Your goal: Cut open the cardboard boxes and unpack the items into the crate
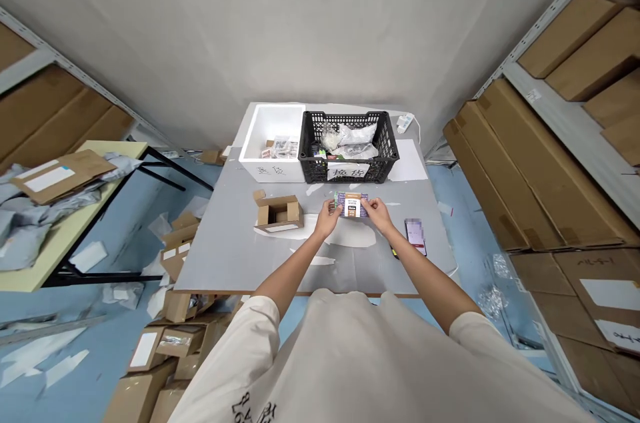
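Fingers of the left hand (327, 218) and right hand (379, 215) are clamped on the box (352, 197), one at each end, over the worktop (230, 256); we cannot tell if it touches. Pinched only at its ends, it could slip if one side loosens, or crease if both press inward, we judge. Slim, purple patterned, orange-brown and white panel mid-face, green at its nine o'clock end; print too small for us. Outward: open carton (295, 212) at nine, crate (315, 171) at twelve, phone (415, 231) at four. Right forearm (425, 273) swinging outward might knock the phone.
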Demonstrator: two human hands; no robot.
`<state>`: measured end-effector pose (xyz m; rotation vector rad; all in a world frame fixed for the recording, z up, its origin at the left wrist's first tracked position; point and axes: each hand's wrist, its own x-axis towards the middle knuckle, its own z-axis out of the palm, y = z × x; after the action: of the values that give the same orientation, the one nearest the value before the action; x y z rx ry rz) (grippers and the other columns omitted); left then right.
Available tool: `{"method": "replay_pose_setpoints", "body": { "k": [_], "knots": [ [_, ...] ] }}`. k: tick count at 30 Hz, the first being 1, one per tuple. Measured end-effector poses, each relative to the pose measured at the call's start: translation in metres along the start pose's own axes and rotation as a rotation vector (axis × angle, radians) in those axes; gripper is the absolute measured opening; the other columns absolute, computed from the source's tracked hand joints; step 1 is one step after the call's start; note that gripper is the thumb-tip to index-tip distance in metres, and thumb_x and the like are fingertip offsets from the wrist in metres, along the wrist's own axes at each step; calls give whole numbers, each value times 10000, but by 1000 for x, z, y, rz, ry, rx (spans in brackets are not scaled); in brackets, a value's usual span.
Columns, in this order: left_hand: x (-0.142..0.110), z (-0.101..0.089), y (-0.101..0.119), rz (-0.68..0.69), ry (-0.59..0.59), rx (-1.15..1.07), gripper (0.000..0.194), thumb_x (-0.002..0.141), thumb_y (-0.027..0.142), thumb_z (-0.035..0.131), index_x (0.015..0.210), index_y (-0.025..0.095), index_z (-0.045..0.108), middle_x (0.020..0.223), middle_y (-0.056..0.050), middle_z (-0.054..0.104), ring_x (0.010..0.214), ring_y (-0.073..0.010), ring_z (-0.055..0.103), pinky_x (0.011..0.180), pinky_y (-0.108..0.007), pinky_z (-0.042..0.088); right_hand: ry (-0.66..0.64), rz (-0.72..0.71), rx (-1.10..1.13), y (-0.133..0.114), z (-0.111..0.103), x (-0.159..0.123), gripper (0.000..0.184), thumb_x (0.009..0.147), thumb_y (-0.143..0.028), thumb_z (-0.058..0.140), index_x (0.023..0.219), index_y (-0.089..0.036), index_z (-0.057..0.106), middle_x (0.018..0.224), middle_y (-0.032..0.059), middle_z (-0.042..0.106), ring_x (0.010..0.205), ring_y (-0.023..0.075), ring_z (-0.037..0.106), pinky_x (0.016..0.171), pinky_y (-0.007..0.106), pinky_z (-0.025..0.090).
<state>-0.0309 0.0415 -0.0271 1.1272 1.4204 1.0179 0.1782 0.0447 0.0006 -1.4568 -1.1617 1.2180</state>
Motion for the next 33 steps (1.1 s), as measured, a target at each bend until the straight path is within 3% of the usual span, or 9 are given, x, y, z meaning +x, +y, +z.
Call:
{"method": "replay_pose_setpoints", "body": {
  "k": [4, 8, 12, 15, 18, 20, 26, 33],
  "knots": [
    [10, -19, 22, 4, 146, 112, 418, 904, 528, 656, 1153, 212, 543, 1101, -90, 695, 965, -203, 681, 920, -357, 501, -106, -107, 14, -17, 13, 8, 500, 710, -622, 771, 967, -226, 606, 1023, 66, 719, 924, 222, 677, 883, 384, 558],
    [23, -33, 50, 72, 160, 234, 358, 913, 559, 621, 1045, 232, 562, 1086, -62, 691, 870, -188, 663, 877, -346, 496, -70, -191, -78, -32, 28, 26, 492, 836, -615, 636, 1148, -235, 638, 1161, 78, 704, 964, 218, 669, 932, 413, 552],
    [49, -38, 75, 134, 120, 203, 414, 891, 504, 662, 1184, 231, 558, 1250, -91, 661, 906, -192, 671, 922, -370, 508, -14, -126, -44, -54, 40, 59, 604, 828, -652, 618, 1254, -223, 624, 1199, 104, 694, 908, 230, 683, 854, 420, 596],
    [76, -36, 85, 236, 62, -13, 552, 890, 404, 668, 1380, 239, 475, 1419, -118, 570, 1156, -227, 651, 1029, -386, 491, -5, -104, 113, -69, 47, 85, 796, 767, -614, 716, 1436, -233, 512, 1339, 139, 635, 1090, 267, 672, 920, 420, 588],
    [97, -33, 82, 280, 64, -132, 695, 885, 307, 664, 1509, 283, 360, 1541, -108, 457, 1382, -261, 520, 1119, -412, 443, 8, -67, 221, -73, 50, 100, 972, 711, -501, 799, 1549, -251, 375, 1487, 176, 510, 1240, 282, 621, 964, 407, 570],
    [101, -33, 73, 264, 66, -102, 710, 878, 254, 661, 1519, 289, 358, 1564, -104, 430, 1416, -272, 487, 1135, -429, 433, 3, -23, 218, -69, 49, 102, 959, 696, -443, 808, 1539, -256, 391, 1501, 180, 489, 1234, 281, 630, 951, 398, 577],
    [87, -35, 48, 192, 86, 46, 643, 860, 216, 655, 1464, 284, 446, 1564, -113, 420, 1352, -278, 538, 1073, -436, 475, -45, 67, 121, -47, 41, 92, 661, 724, -384, 768, 1346, -271, 578, 1452, 132, 565, 1080, 234, 677, 852, 393, 611],
    [62, -29, 42, 147, 133, 78, 578, 866, 253, 643, 1425, 264, 493, 1519, -126, 454, 1302, -278, 560, 1033, -423, 487, -123, 74, 48, -38, 28, 77, 434, 757, -331, 714, 1179, -246, 660, 1289, 105, 673, 909, 188, 705, 803, 371, 587]
  ]
}}
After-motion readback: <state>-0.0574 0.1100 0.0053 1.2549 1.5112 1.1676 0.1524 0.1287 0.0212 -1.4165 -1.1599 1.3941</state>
